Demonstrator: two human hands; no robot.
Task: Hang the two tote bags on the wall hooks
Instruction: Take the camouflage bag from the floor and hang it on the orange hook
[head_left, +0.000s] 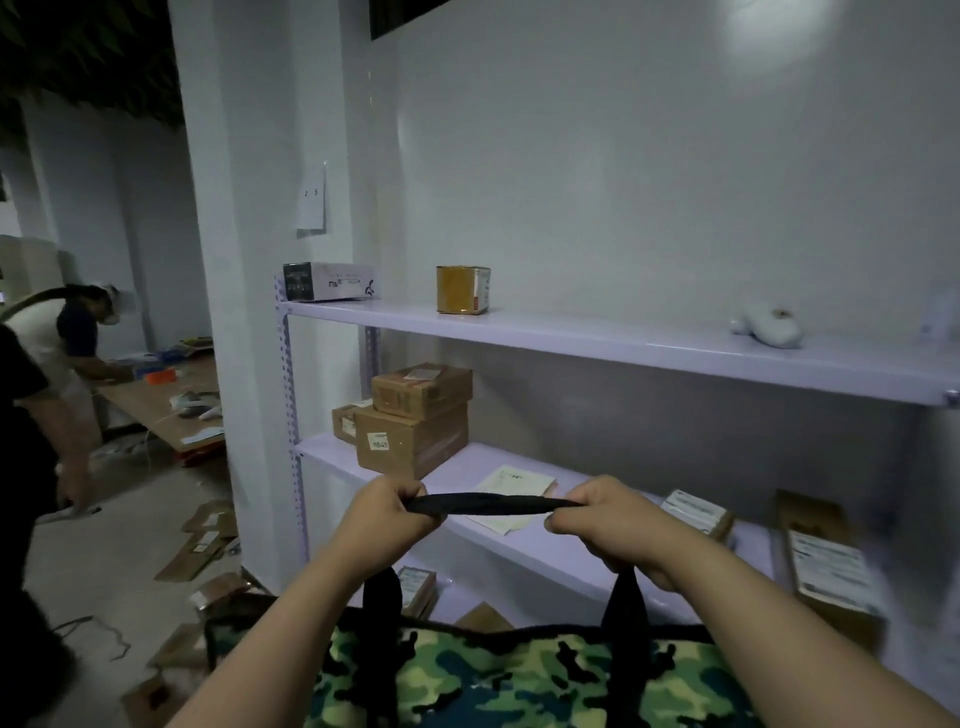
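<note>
At lower centre, left hand (387, 512) and right hand (605, 517) both gripping strap (496, 504) of bag (519, 680), stretching it. Hooks not showing; next needing to find one.

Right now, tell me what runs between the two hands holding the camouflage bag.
In the head view, the bag's black strap stretches taut between the left hand and the right hand, both closed on it.

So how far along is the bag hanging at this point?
Nothing looks hung yet. No wall hook and no second bag are in view. In hand: the left hand and right hand stretch the black handle of the camouflage tote bag taut in front of the shelf unit. Both hangings remain.
</note>
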